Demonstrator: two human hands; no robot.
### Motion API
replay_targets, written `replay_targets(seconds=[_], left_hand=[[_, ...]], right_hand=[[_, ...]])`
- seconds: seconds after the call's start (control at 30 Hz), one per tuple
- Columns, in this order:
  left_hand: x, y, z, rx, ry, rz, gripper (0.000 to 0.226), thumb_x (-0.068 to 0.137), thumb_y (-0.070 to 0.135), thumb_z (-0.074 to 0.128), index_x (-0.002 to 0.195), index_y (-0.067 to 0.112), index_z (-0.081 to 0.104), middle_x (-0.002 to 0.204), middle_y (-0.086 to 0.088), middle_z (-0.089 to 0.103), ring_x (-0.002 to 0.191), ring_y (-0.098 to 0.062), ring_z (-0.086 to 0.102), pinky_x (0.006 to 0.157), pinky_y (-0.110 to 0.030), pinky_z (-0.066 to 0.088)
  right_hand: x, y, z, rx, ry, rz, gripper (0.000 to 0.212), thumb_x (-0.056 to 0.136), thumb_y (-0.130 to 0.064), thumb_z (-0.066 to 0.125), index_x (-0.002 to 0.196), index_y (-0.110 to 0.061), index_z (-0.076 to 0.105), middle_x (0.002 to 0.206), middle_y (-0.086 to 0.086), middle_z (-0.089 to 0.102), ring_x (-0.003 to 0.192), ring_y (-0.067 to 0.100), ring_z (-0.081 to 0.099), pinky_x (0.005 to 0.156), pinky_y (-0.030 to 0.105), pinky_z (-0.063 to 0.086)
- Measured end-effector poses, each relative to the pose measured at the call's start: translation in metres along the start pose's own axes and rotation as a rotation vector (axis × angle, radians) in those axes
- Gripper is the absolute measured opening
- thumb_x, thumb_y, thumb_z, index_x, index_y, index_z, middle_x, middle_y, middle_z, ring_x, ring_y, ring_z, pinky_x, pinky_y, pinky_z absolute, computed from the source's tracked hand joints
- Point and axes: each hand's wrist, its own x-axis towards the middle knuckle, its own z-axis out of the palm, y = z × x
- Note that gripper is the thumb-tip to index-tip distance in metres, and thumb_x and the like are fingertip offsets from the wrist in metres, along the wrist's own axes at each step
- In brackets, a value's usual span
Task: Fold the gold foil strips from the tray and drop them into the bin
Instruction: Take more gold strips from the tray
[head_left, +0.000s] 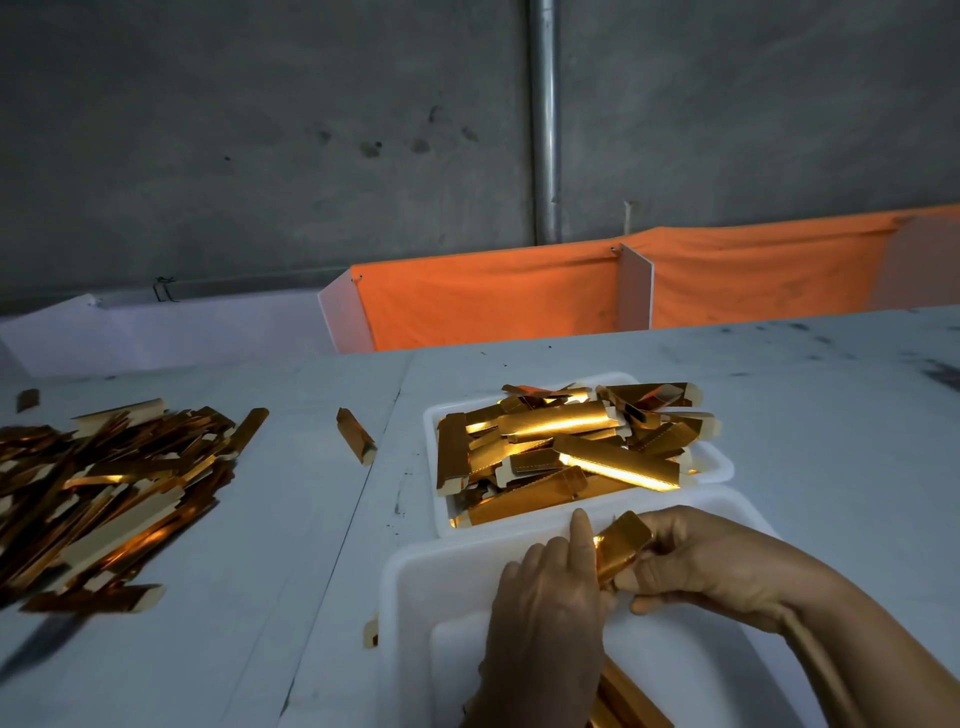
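Gold strip (621, 548) pinched by both hands (545, 597) (696, 564), fingers curled round it — thin foil may crease crooked or slip beside the bin (415, 571).

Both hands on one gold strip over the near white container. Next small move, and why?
Probably finish the crease, then let go. The left hand and right hand both pinch one short gold foil strip, already bent, directly above the near white plastic bin, where folded pieces lie. The far white plastic tray remains heaped with strips for the next pick.
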Motion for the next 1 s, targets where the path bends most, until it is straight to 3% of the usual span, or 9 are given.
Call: replay_targets(seconds=[0.03, 0.1, 0.2, 0.3, 0.4, 0.57, 0.7, 0.9, 1.0], left_hand=[[0.002, -0.002, 0.003, -0.019, 0.028, 0.013, 0.073, 0.094, 0.042, 0.050, 0.151, 0.019, 0.011, 0.140, 0.003, 0.048, 0.122, -0.013, 0.048, 0.102, -0.026, 0.038], [0.001, -0.002, 0.006, -0.042, 0.043, 0.041, 0.069, 0.099, 0.039, 0.040, 0.151, 0.021, -0.001, 0.145, 0.002, 0.042, 0.127, -0.014, 0.044, 0.105, -0.027, 0.035], [0.002, -0.005, 0.007, -0.056, 0.140, 0.073, 0.074, 0.090, 0.040, 0.058, 0.149, 0.016, 0.022, 0.131, 0.003, 0.056, 0.116, -0.008, 0.054, 0.095, -0.018, 0.042], [0.004, -0.009, 0.007, -0.189, 0.117, 0.000, 0.068, 0.096, 0.043, 0.044, 0.151, 0.024, 0.008, 0.146, 0.006, 0.033, 0.131, -0.008, 0.031, 0.102, -0.017, 0.031], [0.007, -0.015, 0.006, -0.221, 0.062, -0.060, 0.067, 0.096, 0.042, 0.046, 0.151, 0.028, 0.010, 0.148, 0.009, 0.029, 0.133, -0.008, 0.028, 0.101, -0.017, 0.030], [0.007, -0.016, 0.007, -0.197, 0.067, -0.030, 0.064, 0.096, 0.039, 0.049, 0.150, 0.031, 0.016, 0.146, 0.008, 0.035, 0.131, -0.009, 0.033, 0.091, -0.012, 0.025], [0.007, -0.018, 0.007, -0.185, 0.013, -0.075, 0.065, 0.093, 0.046, 0.049, 0.149, 0.030, 0.019, 0.143, 0.009, 0.041, 0.127, -0.011, 0.039, 0.098, -0.021, 0.034], [0.009, -0.015, 0.001, -0.244, -0.036, -0.102, 0.045, 0.098, 0.039, 0.045, 0.140, 0.025, 0.039, 0.122, 0.005, 0.058, 0.107, -0.010, 0.056, 0.091, -0.020, 0.045], [0.008, -0.014, -0.002, -0.265, -0.006, -0.076, 0.058, 0.098, 0.041, 0.042, 0.149, 0.027, 0.020, 0.140, 0.007, 0.047, 0.123, -0.010, 0.048, 0.097, -0.015, 0.035]], right_hand=[[0.000, 0.001, -0.001, 0.005, 0.002, -0.010, 0.014, 0.077, -0.009, 0.073, 0.091, -0.011, 0.074, 0.096, 0.011, 0.073, 0.092, 0.020, 0.070, 0.075, 0.023, 0.054], [-0.001, 0.002, -0.002, -0.004, 0.016, -0.029, 0.019, 0.074, -0.012, 0.074, 0.093, -0.009, 0.073, 0.096, 0.012, 0.073, 0.092, 0.020, 0.070, 0.075, 0.023, 0.053], [0.000, 0.001, -0.005, 0.007, 0.071, -0.061, 0.014, 0.073, -0.013, 0.074, 0.087, -0.010, 0.074, 0.093, 0.014, 0.073, 0.088, 0.021, 0.070, 0.074, 0.024, 0.054], [-0.001, -0.004, -0.008, 0.009, 0.029, -0.023, 0.012, 0.072, -0.016, 0.075, 0.084, -0.015, 0.076, 0.094, 0.013, 0.074, 0.088, 0.020, 0.071, 0.072, 0.022, 0.054], [0.004, -0.006, -0.009, -0.047, -0.043, 0.067, 0.023, 0.075, -0.017, 0.075, 0.097, -0.011, 0.074, 0.102, 0.014, 0.073, 0.093, 0.018, 0.070, 0.075, 0.024, 0.055], [0.010, -0.007, -0.006, 0.023, -0.164, 0.119, 0.015, 0.079, -0.009, 0.071, 0.093, -0.013, 0.077, 0.099, 0.009, 0.074, 0.092, 0.015, 0.069, 0.074, 0.023, 0.055], [0.014, -0.002, -0.003, 0.048, -0.146, 0.125, 0.011, 0.082, -0.005, 0.068, 0.087, -0.010, 0.076, 0.093, 0.008, 0.072, 0.088, 0.017, 0.069, 0.078, 0.026, 0.055], [0.014, -0.001, -0.004, 0.101, -0.148, 0.093, 0.018, 0.081, -0.006, 0.067, 0.098, -0.002, 0.071, 0.095, 0.011, 0.072, 0.090, 0.018, 0.069, 0.079, 0.026, 0.054], [0.014, 0.000, -0.008, 0.136, -0.113, 0.082, 0.023, 0.079, -0.007, 0.070, 0.101, -0.001, 0.069, 0.090, 0.010, 0.072, 0.086, 0.017, 0.069, 0.076, 0.027, 0.054]])
